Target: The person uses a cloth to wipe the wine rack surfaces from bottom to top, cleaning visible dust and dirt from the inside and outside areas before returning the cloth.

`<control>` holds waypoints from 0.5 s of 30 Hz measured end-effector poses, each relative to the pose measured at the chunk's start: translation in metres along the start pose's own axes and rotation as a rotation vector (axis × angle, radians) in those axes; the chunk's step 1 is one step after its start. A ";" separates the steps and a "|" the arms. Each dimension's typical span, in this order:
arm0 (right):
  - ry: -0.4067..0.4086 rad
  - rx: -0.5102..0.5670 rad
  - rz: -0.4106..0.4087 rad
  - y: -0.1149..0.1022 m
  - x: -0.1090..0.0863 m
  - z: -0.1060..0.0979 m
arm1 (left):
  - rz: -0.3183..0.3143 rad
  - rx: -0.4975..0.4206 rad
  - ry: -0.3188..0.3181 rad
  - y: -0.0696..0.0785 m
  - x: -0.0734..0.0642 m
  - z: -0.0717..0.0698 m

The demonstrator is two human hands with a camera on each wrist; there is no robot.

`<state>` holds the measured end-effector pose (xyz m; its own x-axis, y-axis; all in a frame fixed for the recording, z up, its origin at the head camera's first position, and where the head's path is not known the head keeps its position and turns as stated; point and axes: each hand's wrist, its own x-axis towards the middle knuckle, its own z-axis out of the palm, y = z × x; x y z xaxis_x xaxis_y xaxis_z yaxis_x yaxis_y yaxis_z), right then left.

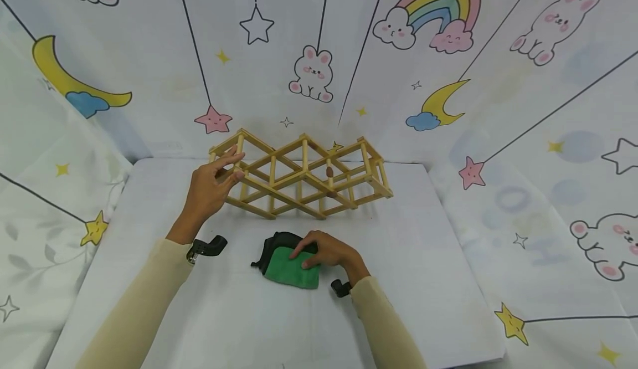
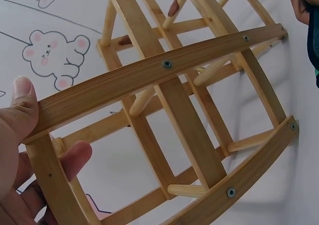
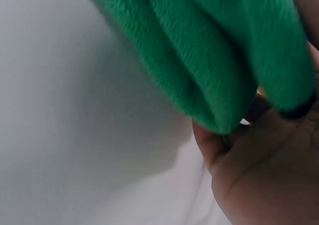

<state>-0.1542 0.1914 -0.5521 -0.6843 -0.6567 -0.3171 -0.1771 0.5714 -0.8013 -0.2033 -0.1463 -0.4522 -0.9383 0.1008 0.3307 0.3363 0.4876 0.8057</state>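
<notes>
A folding wooden lattice rack (image 1: 304, 175), made of slats and round dowels, stands at the back of the white table. My left hand (image 1: 211, 189) grips its left end. Seen from the left wrist, the thumb (image 2: 22, 103) lies on one side of a slat (image 2: 149, 75) and the fingers reach round the end. A folded green plush cloth (image 1: 291, 272) with black trim lies in front of the rack. The fingers and thumb of my right hand (image 1: 326, 250) pinch it from its right side. Soft green folds (image 3: 189, 51) cover part of that hand in the right wrist view.
The white tabletop (image 1: 239, 324) reaches back to a fabric backdrop (image 1: 164, 53) printed with bunnies, stars and moons. The rack's back stands close to that backdrop. A black wrist camera (image 1: 209, 246) sits on the left wrist, another camera (image 1: 341, 288) on the right.
</notes>
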 end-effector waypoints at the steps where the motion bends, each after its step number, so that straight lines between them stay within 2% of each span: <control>1: -0.011 -0.005 0.005 -0.002 0.002 0.001 | -0.003 0.002 -0.001 0.000 0.000 0.000; 8: -0.087 -0.051 0.019 -0.011 0.012 0.009 | -0.011 0.032 -0.004 0.002 0.000 -0.001; 15: -0.023 -0.039 0.009 -0.014 0.013 0.019 | -0.013 0.050 -0.001 0.002 0.001 -0.001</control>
<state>-0.1476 0.1653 -0.5544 -0.6697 -0.6622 -0.3361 -0.1986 0.5959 -0.7781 -0.2032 -0.1465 -0.4499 -0.9427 0.0953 0.3197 0.3197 0.5320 0.7841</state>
